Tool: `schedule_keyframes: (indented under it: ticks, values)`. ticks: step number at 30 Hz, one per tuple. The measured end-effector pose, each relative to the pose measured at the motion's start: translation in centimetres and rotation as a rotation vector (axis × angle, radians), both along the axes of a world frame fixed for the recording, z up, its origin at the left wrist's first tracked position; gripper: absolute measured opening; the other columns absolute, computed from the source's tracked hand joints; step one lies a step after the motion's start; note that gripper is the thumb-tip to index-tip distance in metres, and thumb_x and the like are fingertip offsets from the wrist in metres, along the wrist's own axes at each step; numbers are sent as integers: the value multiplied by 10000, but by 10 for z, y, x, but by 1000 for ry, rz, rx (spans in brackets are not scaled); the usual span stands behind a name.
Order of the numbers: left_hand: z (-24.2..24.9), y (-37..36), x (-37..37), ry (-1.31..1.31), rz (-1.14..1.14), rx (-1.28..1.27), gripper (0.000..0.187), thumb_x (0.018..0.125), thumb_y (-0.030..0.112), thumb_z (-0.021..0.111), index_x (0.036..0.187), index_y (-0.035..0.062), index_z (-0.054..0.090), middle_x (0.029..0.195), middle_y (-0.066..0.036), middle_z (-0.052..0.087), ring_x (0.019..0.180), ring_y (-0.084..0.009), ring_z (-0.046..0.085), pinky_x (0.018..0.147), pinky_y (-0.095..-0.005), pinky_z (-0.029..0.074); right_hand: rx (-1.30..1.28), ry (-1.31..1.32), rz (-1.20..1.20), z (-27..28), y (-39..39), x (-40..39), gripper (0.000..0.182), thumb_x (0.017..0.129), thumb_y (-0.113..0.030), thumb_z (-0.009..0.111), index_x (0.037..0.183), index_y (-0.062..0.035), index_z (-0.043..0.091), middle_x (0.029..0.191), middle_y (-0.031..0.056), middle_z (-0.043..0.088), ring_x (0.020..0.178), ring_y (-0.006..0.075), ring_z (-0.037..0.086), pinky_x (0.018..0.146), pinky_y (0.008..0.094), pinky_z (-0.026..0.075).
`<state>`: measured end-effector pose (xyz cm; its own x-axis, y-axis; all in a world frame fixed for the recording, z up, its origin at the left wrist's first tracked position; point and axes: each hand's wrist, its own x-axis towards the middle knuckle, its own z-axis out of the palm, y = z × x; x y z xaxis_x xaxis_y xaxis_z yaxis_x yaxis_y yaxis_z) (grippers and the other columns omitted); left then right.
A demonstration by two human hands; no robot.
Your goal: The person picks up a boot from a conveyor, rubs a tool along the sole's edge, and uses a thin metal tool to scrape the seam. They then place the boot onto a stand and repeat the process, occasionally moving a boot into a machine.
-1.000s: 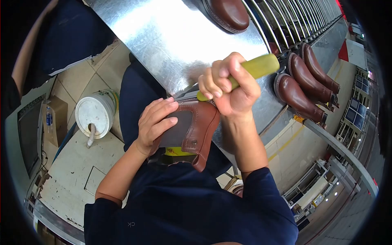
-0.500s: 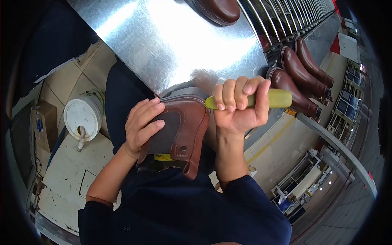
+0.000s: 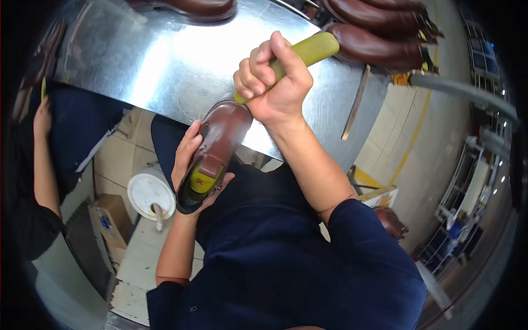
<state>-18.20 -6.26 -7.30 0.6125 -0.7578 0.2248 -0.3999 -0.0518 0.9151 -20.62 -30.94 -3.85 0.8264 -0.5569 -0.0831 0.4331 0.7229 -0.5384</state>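
A brown leather boot (image 3: 224, 127) is held over the near edge of the metal table, its toe pointing away from me. My left hand (image 3: 186, 149) wraps around its heel end, thumb and fingers on opposite sides. Inside the boot's opening shows a yellow-green piece marked with a number. My right hand (image 3: 275, 82) is closed around a yellow-green bar-shaped tool (image 3: 318, 48). The tool's lower end meets the edge of the boot's toe; my fingers partly cover that end.
Several brown boots (image 3: 379, 47) lie at the upper right, and another boot (image 3: 203, 7) is at the table's far edge. A wooden strip (image 3: 356, 103) rests on the metal table (image 3: 181, 52). At left are a co-worker's hand (image 3: 42, 118) and a white lidded bucket (image 3: 151, 193).
The boot has turned from its side so its upper and opening now show. My left hand has shifted to its heel end. My right hand and the tool have moved up and left in view.
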Motion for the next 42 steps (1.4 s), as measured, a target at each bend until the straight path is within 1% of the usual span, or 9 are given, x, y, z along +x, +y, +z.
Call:
schedule_keyframes:
  ticks: [5,10,15,20,23,24,28,32,42]
  values:
    - [7,-1,-5,308,6,54,1103,746,324,962,1604,15,341,1603,-224,432,1450,-354,484,1170,-446,447,95,-38,-114,-7,4,-23,412,1078,-368,532,770,-102,598,509,-34,356,444,131,358,452,314,321]
    - [20,-5,-15,477,71,128,1028,782,221,911,1604,9,330,1622,-173,394,1441,-306,482,1177,-404,441,168,2,-115,-5,1,-15,396,1061,-363,558,766,-100,576,519,-32,347,447,129,350,455,313,314]
    - [12,8,-14,380,139,380,927,815,167,844,1584,3,352,1608,-177,410,1410,-299,505,1174,-394,426,-66,-42,-239,-13,19,-18,387,1050,-352,584,772,-87,542,531,-19,338,458,131,355,475,317,332]
    - [22,-8,-7,241,166,332,823,744,94,897,1471,-13,525,1494,-188,558,1370,-318,560,1158,-404,432,-153,95,-272,-7,16,-9,350,1021,-306,680,813,-68,529,566,-8,383,456,123,383,454,289,335]
    - [50,-32,4,176,101,242,768,706,58,898,1417,27,609,1492,-168,587,1358,-327,583,1158,-428,434,80,128,-139,-11,-10,-18,348,1015,-315,686,809,-84,527,569,-7,394,461,125,401,455,293,347]
    - [64,-39,9,99,28,231,753,693,47,898,1399,40,637,1491,-161,596,1354,-330,590,1158,-436,435,164,133,-105,-15,-19,-24,347,1011,-324,685,806,-96,524,566,-9,395,471,129,420,460,297,358]
    - [104,-47,17,-723,-381,411,728,686,-4,795,1376,209,697,1526,-61,589,1443,-350,505,1228,-561,321,-11,254,-213,-16,-43,-58,315,965,-294,754,837,-85,557,568,-22,402,472,126,427,467,289,379]
    - [98,-39,9,-712,-324,458,692,729,-66,702,1327,282,737,1550,-43,574,1494,-363,442,1241,-616,254,-247,342,-314,-29,-52,-82,249,991,-258,732,903,-70,596,594,1,453,500,121,465,484,288,404]
    - [78,-29,24,-612,-312,366,666,757,-84,653,1345,221,715,1562,-87,555,1511,-378,418,1260,-605,190,-305,288,-312,-37,-49,-80,273,975,-238,745,979,1,612,598,24,528,479,117,512,469,277,434]
